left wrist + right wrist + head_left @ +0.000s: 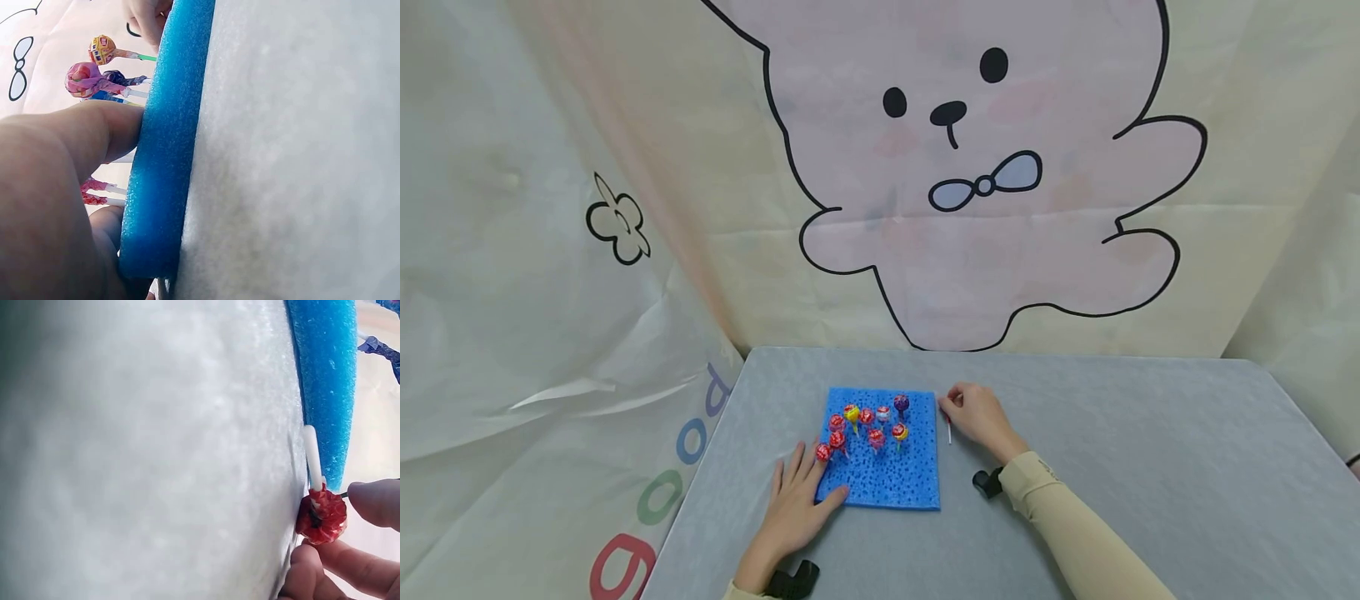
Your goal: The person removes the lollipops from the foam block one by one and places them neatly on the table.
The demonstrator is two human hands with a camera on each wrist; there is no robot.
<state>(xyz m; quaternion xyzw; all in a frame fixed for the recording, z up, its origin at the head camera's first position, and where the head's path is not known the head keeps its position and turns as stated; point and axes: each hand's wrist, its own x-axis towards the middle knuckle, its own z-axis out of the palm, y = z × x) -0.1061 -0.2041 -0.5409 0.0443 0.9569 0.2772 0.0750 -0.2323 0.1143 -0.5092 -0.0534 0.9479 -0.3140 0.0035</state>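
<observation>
A blue foam block point(887, 487) lies on the table, with several wrapped lollipops point(876, 437) standing in its top by their sticks. My left hand point(796, 508) rests at the block's near left corner, fingers spread along the left side. Its thumb point(119, 128) presses the near edge. Just beyond the block's right edge is my right hand point(981, 417), its thumb and fingers around the head of a lollipop point(324, 515) in red wrapping. That lollipop's white stick point(950, 433) points toward me, close over the table.
A grey cloth covers the table point(1150, 467). Behind it hangs a curtain point(1075, 267) printed with a cartoon bear, and another light curtain point(512, 333) drapes down the left side. Black wrist devices point(987, 483) sit on both arms.
</observation>
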